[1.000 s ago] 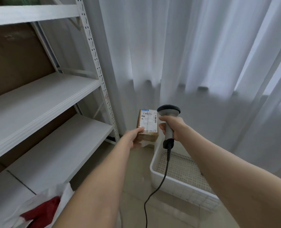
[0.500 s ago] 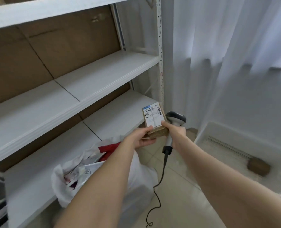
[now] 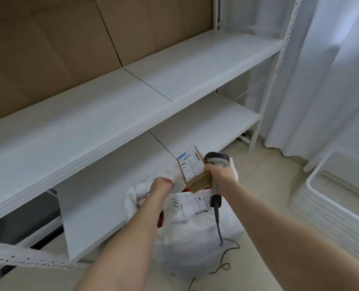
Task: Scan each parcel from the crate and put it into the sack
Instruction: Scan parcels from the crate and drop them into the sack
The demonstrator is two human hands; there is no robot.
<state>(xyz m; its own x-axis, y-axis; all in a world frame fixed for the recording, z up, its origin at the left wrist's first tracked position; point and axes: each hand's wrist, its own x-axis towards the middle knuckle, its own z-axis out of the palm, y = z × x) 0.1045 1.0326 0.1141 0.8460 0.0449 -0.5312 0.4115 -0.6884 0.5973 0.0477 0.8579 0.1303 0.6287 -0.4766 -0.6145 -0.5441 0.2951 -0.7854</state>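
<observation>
The parcel [image 3: 192,172], a small brown box with its white label turned up, hangs over the open mouth of the sack [image 3: 191,242]. It is not yet inside. The sack stands on the floor against the front edge of the lowest shelf [image 3: 205,127], and labelled packets already show in its mouth.

The right hand [image 3: 220,175] has its grip closed round the handle of the scanner [image 3: 216,159]. It also seems to pin the parcel's right corner against that handle, since nothing else touches the box. The left hand [image 3: 160,185] has its fingers curled into the white rim of the sack at the far left of the mouth, apparently holding it up and open.

The step in hand looks like the drop into the sack. To do it well, the left hand should keep the rim pulled wide and high so the mouth does not fold shut. The right hand should bring the box low over the middle of the opening before loosening the thumb, so the parcel slides in flat and does not tip off the near rim onto the floor. Only the thumb should let go, so the scanner stays firmly held. Its cable [image 3: 218,225] trails down the front of the sack and should stay outside the mouth.

The white crate [image 3: 321,193] sits well apart on the floor to the right, by the curtain.
</observation>
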